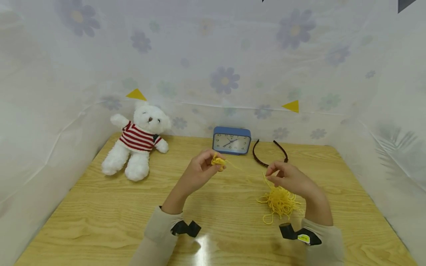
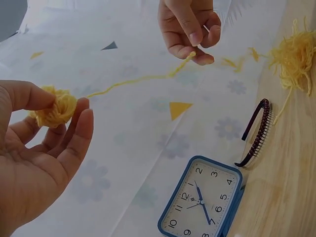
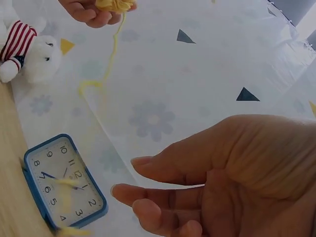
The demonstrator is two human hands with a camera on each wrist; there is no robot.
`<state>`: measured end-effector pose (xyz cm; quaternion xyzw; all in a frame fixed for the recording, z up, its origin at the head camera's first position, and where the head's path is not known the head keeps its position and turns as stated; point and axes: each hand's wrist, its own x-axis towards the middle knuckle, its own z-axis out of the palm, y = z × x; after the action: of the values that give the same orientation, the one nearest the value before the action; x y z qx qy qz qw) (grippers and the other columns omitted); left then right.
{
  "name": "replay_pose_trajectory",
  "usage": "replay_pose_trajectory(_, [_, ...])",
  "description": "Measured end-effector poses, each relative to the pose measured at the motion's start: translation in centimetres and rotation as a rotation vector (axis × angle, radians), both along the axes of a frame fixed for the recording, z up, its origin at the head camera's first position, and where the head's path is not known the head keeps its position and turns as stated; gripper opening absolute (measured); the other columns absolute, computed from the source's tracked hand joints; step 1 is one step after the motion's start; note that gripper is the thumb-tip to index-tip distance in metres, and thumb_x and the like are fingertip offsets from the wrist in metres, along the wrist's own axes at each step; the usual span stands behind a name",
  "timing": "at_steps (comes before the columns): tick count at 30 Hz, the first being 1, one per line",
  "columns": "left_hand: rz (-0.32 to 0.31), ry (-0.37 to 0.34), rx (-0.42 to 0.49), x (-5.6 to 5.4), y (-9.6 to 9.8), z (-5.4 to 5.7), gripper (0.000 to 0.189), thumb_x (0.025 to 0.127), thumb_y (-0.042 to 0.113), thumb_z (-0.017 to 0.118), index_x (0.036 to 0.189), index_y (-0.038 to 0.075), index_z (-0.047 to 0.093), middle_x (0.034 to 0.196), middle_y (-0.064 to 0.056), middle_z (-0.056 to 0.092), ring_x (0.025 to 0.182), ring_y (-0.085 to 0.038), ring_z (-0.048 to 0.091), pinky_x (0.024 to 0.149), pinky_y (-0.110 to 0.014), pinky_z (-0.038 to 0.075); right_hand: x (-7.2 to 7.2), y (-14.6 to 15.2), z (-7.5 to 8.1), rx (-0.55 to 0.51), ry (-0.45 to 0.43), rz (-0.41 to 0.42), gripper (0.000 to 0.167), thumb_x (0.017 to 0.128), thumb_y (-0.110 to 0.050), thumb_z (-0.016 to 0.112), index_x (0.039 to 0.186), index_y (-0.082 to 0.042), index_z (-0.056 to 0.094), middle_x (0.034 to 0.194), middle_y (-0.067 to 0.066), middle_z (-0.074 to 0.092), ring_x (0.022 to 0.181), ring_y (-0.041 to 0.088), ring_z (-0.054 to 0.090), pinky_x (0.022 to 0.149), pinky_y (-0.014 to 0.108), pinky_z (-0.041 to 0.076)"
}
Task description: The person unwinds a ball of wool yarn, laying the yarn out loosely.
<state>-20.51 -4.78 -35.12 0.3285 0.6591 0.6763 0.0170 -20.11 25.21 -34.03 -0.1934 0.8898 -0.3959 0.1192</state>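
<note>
My left hand [image 1: 196, 173] pinches a small wound ball of yellow yarn [image 2: 59, 106] between thumb and fingers, above the table. From that ball a yarn strand [image 2: 128, 80] runs across to the fingertips of my right hand [image 1: 293, 179]. In the right wrist view, the thumb and index finger [image 3: 163, 195] are apart, and no yarn shows between them. A loose, tangled heap of yellow yarn [image 1: 281, 202] lies on the table below the right hand. Part of the strand is blurred in both wrist views.
A blue alarm clock [image 1: 232, 141] stands at the back middle of the wooden table [image 1: 226, 207]. Right of it lies a dark headband [image 1: 259, 160], partly behind the right hand. A white teddy bear [image 1: 143, 138] in a striped shirt sits at back left. Flower-patterned sheeting [image 1: 186, 44] surrounds the table.
</note>
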Motion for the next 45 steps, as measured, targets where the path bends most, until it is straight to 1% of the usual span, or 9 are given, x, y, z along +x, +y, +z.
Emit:
replay_pose_trajectory(5, [0.010, -0.028, -0.052, 0.1, 0.2, 0.0, 0.019, 0.093, -0.005, 0.052, 0.111, -0.009, 0.053, 0.103, -0.019, 0.054, 0.087, -0.020, 0.059, 0.074, -0.024, 0.051, 0.2, -1.8, 0.0, -0.059, 0.076, 0.073, 0.017, 0.096, -0.008, 0.055, 0.113, -0.004, 0.055, 0.108, 0.013, 0.055, 0.073, 0.020, 0.056, 0.058, 0.028, 0.049])
replay_pose_trajectory(9, [0.003, -0.045, -0.077, 0.2, 0.4, 0.0, 0.019, 0.093, -0.004, 0.053, 0.112, -0.009, 0.053, 0.100, -0.019, 0.057, 0.084, -0.013, 0.059, 0.074, -0.026, 0.053, 0.4, -3.5, -0.1, -0.187, 0.083, 0.145, 0.031, 0.095, -0.010, 0.057, 0.125, -0.003, 0.051, 0.119, 0.016, 0.052, 0.074, 0.016, 0.058, 0.063, 0.029, 0.051])
replay_pose_trajectory(16, [-0.047, 0.012, -0.073, 0.2, 0.7, -0.3, 0.021, 0.094, -0.002, 0.053, 0.114, -0.007, 0.053, 0.100, -0.017, 0.056, 0.083, -0.017, 0.060, 0.074, -0.029, 0.053, 0.7, -5.9, -0.5, -0.471, 0.028, 0.345, 0.061, 0.095, 0.000, 0.053, 0.146, 0.003, 0.021, 0.142, 0.029, 0.029, 0.081, 0.013, 0.061, 0.063, 0.025, 0.049])
replay_pose_trajectory(18, [-0.069, 0.033, -0.072, 0.1, 0.8, -0.4, 0.021, 0.095, 0.000, 0.053, 0.116, -0.006, 0.053, 0.101, -0.017, 0.056, 0.082, -0.017, 0.059, 0.074, -0.031, 0.053, 0.7, -6.3, -0.6, -0.506, 0.018, 0.369, 0.063, 0.096, 0.000, 0.051, 0.148, 0.004, 0.014, 0.140, 0.030, 0.028, 0.082, 0.013, 0.061, 0.060, 0.024, 0.048])
replay_pose_trajectory(21, [-0.085, 0.039, -0.069, 0.1, 0.8, -0.5, 0.022, 0.096, 0.001, 0.051, 0.117, -0.006, 0.053, 0.103, -0.017, 0.055, 0.081, -0.017, 0.058, 0.073, -0.031, 0.052, 0.8, -6.7, -0.6, -0.519, 0.023, 0.373, 0.057, 0.099, -0.002, 0.047, 0.146, 0.006, 0.016, 0.123, 0.029, 0.045, 0.075, 0.014, 0.060, 0.058, 0.025, 0.048])
replay_pose_trajectory(24, [-0.076, 0.021, -0.065, 0.1, 0.7, -0.4, 0.023, 0.096, 0.000, 0.051, 0.118, -0.006, 0.053, 0.101, -0.018, 0.055, 0.081, -0.023, 0.058, 0.074, -0.031, 0.053, 0.9, -6.6, -0.4, -0.497, 0.058, 0.332, 0.043, 0.099, -0.004, 0.046, 0.138, 0.009, 0.034, 0.092, 0.017, 0.056, 0.065, 0.014, 0.054, 0.057, 0.028, 0.048])
replay_pose_trajectory(28, [-0.058, 0.001, -0.063, 0.2, 0.7, -0.3, 0.023, 0.095, -0.002, 0.052, 0.118, -0.007, 0.054, 0.099, -0.018, 0.056, 0.084, -0.034, 0.058, 0.074, -0.031, 0.054, 1.0, -5.9, -0.2, -0.474, 0.116, 0.220, 0.020, 0.099, -0.005, 0.047, 0.113, 0.004, 0.059, 0.069, 0.004, 0.048, 0.054, 0.015, 0.042, 0.049, 0.029, 0.041])
replay_pose_trajectory(35, [-0.068, -0.013, -0.043, 0.2, 0.7, -0.3, 0.025, 0.095, -0.003, 0.051, 0.118, -0.011, 0.051, 0.104, -0.020, 0.055, 0.087, -0.012, 0.057, 0.075, -0.026, 0.052, 1.3, -4.1, 0.6, -0.591, 0.218, 0.007, 0.016, 0.098, -0.003, 0.048, 0.098, -0.007, 0.064, 0.063, 0.002, 0.043, 0.052, 0.015, 0.037, 0.048, 0.030, 0.035])
replay_pose_trajectory(45, [-0.009, -0.009, -0.064, 0.1, 0.2, -0.2, 0.025, 0.094, -0.002, 0.052, 0.118, -0.008, 0.054, 0.090, -0.014, 0.054, 0.063, -0.011, 0.045, 0.057, -0.023, 0.041, 1.5, -0.2, 1.7, -0.887, 0.308, -0.315, 0.014, 0.096, -0.005, 0.052, 0.091, 0.000, 0.064, 0.063, 0.002, 0.049, 0.056, 0.015, 0.039, 0.053, 0.025, 0.036])
